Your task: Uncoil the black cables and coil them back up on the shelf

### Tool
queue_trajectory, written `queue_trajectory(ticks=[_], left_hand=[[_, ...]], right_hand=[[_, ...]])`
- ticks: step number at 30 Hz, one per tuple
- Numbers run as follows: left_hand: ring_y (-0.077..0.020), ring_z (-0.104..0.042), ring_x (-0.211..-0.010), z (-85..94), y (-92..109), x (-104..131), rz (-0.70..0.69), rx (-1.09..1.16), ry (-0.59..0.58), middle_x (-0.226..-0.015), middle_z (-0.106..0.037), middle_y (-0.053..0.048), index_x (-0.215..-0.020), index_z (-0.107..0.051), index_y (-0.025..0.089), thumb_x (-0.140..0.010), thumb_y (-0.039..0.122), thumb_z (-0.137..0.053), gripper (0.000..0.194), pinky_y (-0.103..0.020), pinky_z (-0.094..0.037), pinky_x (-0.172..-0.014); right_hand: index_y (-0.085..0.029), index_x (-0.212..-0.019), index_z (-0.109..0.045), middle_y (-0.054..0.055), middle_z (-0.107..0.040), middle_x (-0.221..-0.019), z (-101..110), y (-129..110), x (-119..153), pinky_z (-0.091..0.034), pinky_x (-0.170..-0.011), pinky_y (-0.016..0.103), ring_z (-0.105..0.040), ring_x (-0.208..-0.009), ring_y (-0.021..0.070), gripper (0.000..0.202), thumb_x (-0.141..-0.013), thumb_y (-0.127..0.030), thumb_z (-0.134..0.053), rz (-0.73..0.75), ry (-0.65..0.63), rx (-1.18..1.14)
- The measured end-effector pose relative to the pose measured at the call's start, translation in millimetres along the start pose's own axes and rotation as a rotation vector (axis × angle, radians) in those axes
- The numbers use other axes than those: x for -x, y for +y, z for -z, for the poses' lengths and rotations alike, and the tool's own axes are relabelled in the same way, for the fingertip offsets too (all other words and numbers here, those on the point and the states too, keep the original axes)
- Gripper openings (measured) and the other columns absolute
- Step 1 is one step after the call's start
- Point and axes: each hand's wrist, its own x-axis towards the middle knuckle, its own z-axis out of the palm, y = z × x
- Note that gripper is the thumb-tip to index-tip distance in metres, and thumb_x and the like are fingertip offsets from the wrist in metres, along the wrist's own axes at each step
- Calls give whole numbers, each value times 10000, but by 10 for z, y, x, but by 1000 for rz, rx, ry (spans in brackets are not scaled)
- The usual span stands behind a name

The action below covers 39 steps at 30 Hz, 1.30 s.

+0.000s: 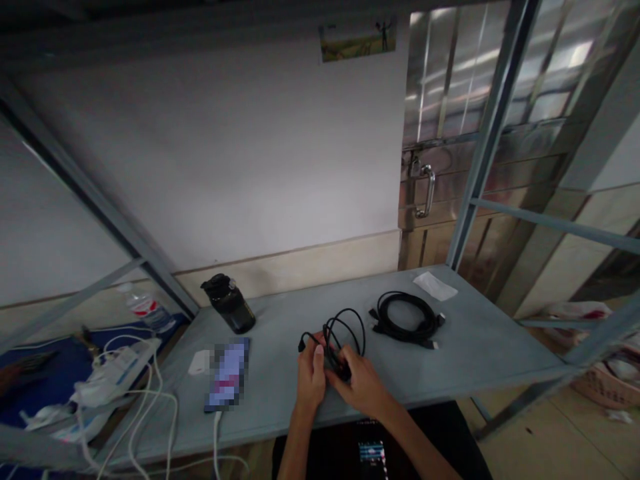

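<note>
A thin black cable point(361, 328) is bunched in loose loops above the grey tabletop, near its front edge. My left hand point(312, 377) is closed around one side of the bunch, and a small dark plug pokes out by its fingertips. From the right, my right hand point(361, 380) grips the lower part of the same loops; its fingertips are partly hidden behind the cable. Something reddish shows between the hands, too small to make out. Right of them, a thicker coiled black cable point(407, 319) lies flat with its connectors sticking outward.
A phone point(229, 373) with a white cord lies to the left, near a black bottle point(231, 305). White paper point(435, 285) rests at the back right. White power strips point(117, 373) and cords crowd the far left. Metal posts point(493, 133) frame the table.
</note>
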Motion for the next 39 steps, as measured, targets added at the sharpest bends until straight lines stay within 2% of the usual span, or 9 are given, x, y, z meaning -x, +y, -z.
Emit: queue_trajectory(ticks=[5,12,16,22,25,28,33,37,39], left_hand=[[-308,-801,-971,43,-16,-14,59,32,76,-1043,-846,-125,-1247,-772,188,-1114,693,-399,642,-444,-627,-885],[-259,-720,-725,49,25,-61,155,176,179,-799,-772,-65,-1132,-779,182,-1081,632,-424,576,-386,-588,-704],[-230,-693,-683,52,29,-73,214,257,205,-762,-746,-49,-1080,-770,180,-1051,675,-521,555,-349,-567,-674],[-236,-729,-778,54,79,-23,272,299,64,-854,-792,-80,-1033,-828,182,-1005,709,-658,554,-353,-591,-775],[-269,-768,-895,34,119,29,280,292,-69,-956,-832,-102,-1046,-851,187,-941,675,-781,504,-378,-609,-872],[-293,-775,-876,11,157,61,270,289,-224,-898,-826,-102,-980,-853,185,-897,684,-822,506,-395,-622,-845],[-297,-772,-926,11,212,48,253,248,-285,-905,-816,-91,-968,-833,197,-956,671,-754,480,-388,-607,-872],[-293,-747,-902,17,248,38,237,207,-273,-883,-800,-90,-882,-810,199,-956,701,-742,511,-386,-593,-865],[-290,-743,-889,10,258,44,236,195,-261,-872,-797,-86,-876,-817,200,-964,705,-737,518,-380,-584,-854]], right_hand=[[-282,-1061,-462,12,-715,-934,31,-23,18,-484,-760,321,-732,-836,246,332,-1024,-491,-717,-11,-21,10],[-276,-991,-492,37,-738,-893,103,-79,45,-472,-784,321,-740,-839,239,362,-1192,-562,-396,-118,-76,-80],[-276,-987,-515,24,-789,-876,185,-127,145,-486,-794,302,-782,-845,222,418,-1212,-594,-365,-159,-105,-173],[-269,-985,-522,-8,-744,-825,265,-124,289,-462,-764,299,-743,-776,208,338,-1184,-540,-486,-143,-90,-159],[-263,-1018,-539,-6,-744,-879,222,-65,315,-448,-719,289,-735,-766,209,318,-1076,-531,-700,-133,-100,-56],[-256,-1107,-562,6,-764,-929,139,-22,331,-452,-704,284,-760,-776,226,338,-997,-452,-814,-136,-118,98],[-243,-1264,-575,46,-775,-975,90,-42,388,-498,-728,310,-783,-813,260,221,-1065,-313,-637,-80,-108,190],[-253,-1191,-590,36,-766,-964,201,-75,414,-553,-795,322,-774,-835,232,141,-1116,-367,-552,-101,-22,-76],[-249,-1171,-618,36,-763,-930,289,-79,397,-578,-823,329,-770,-838,222,252,-1172,-453,-469,-139,59,-260]])
